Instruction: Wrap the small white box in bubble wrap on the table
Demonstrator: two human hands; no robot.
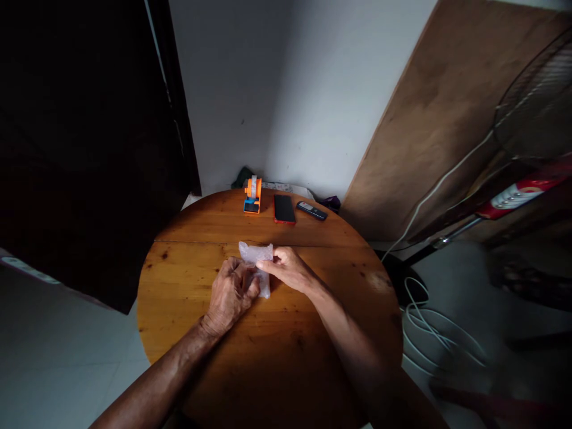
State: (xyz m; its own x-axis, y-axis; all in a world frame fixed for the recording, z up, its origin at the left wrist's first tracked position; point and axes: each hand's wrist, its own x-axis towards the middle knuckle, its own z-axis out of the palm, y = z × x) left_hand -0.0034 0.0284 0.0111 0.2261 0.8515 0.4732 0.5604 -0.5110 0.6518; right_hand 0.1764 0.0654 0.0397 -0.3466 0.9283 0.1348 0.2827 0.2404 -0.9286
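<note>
A small translucent whitish wrap, which looks like bubble wrap (255,252), lies over the middle of the wooden table (187,310). From the left, my left hand (232,292) has its fingers curled on the lower part of the wrap. My right hand (288,268) pinches the wrap's upper right edge between thumb and fingers. One end of the wrap stands up above my hands, and another part sticks out below them. Whether anything is inside the wrap, I cannot tell.
Towards the back of the table stand an orange and blue tape dispenser (252,195), a dark phone with a red edge (284,209) and a black handset (311,210). A wall rises behind. At right are a fan (536,107) and a coiled white cable (429,328) on the floor.
</note>
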